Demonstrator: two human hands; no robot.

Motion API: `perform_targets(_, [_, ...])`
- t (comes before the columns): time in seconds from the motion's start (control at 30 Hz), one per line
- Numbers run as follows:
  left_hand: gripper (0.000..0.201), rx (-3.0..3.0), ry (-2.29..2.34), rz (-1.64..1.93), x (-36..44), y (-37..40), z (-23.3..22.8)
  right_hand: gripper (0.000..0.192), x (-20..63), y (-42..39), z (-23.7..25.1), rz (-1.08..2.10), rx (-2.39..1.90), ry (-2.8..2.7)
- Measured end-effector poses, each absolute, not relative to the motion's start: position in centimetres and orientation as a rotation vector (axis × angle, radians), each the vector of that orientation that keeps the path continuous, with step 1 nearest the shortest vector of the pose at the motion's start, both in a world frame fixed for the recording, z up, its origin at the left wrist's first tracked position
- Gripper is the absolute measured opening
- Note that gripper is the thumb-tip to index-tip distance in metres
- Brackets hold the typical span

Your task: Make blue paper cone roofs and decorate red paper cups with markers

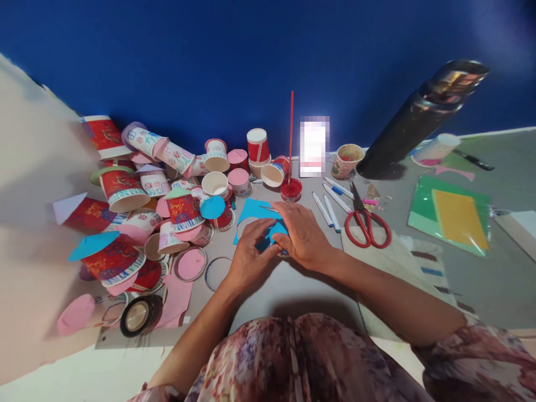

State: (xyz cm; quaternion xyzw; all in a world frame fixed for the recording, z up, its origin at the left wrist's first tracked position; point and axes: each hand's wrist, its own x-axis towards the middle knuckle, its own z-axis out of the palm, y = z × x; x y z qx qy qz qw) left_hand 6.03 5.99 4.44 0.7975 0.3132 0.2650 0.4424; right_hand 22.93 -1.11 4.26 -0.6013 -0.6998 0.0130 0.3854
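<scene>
My left hand (256, 251) and my right hand (307, 237) meet over the grey table. Between their fingertips is a small blue paper piece (278, 228), partly covered by the fingers. Both thumbs press near its lower edge, where a bit of a rim shows beneath; what it belongs to is hidden. A thin pointed strip (268, 209) sticks out left from under my right hand's fingers; I cannot tell what it is. Just behind my left hand lies a larger blue paper sheet (251, 207) with a round shape cut out or lying on it.
Decorated paper cups (121, 190) crowd the left side. Behind my hands stand a red pot (291, 191) with a stick and a bright phone (314, 148). To the right lie markers (322, 211), red-handled scissors (363, 223), a black flask (419, 123) and a coloured paper pack (452, 215).
</scene>
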Motion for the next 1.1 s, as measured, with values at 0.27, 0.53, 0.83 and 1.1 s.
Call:
perform_targets(0.27, [0.049,1.884,0.795,0.633,6.1,6.1,4.0,0.070,23.2,-0.9,3.5,0.064,-1.509,-1.813])
perform_targets(0.53, [0.048,1.868,0.813,0.637,6.3,5.8,4.2,0.073,23.4,-0.8,3.4,0.115,-1.519,-1.812])
perform_targets(0.83, [0.050,1.863,0.834,0.624,6.1,5.7,3.7,0.065,23.7,-0.9,3.7,0.229,-1.409,-1.644])
perform_targets(1.1, [0.085,1.956,0.758,0.594,5.9,5.1,3.4,0.048,26.3,-0.3,4.8,0.339,-1.454,-1.197])
